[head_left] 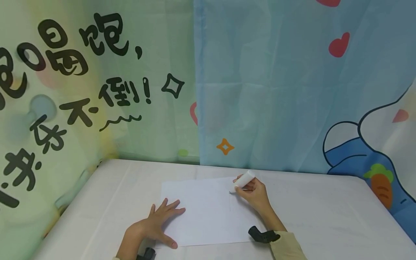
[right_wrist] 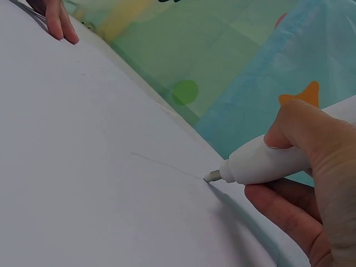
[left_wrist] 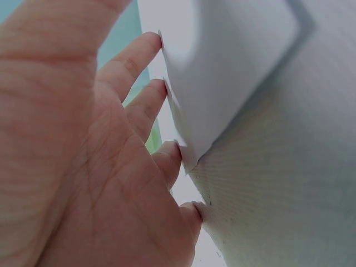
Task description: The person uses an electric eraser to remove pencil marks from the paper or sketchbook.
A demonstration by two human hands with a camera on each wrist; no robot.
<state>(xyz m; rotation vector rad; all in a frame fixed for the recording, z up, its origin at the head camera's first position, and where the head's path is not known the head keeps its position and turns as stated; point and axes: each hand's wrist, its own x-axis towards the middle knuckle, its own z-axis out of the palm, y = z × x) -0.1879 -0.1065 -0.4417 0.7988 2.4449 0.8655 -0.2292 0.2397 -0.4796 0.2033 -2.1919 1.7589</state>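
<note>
A white sheet of paper (head_left: 201, 216) lies flat on the table. My right hand (head_left: 256, 195) pinches a thick white correction pen (head_left: 244, 179), tilted, near the sheet's upper right. In the right wrist view its grey tip meets the paper at the end of a faint thin line (right_wrist: 167, 165). Across the left part of the sheet, my left hand (head_left: 154, 224) rests with fingers spread. From the left wrist camera, several of that hand's fingertips (left_wrist: 151, 40) touch the paper (left_wrist: 222, 61) close to a corner.
The white-covered table (head_left: 325, 216) extends on both sides of the paper. Printed curtains (head_left: 260, 90) hang behind and at the left. Black camera mounts sit on the right wrist (head_left: 264, 235) and left wrist (head_left: 147, 254).
</note>
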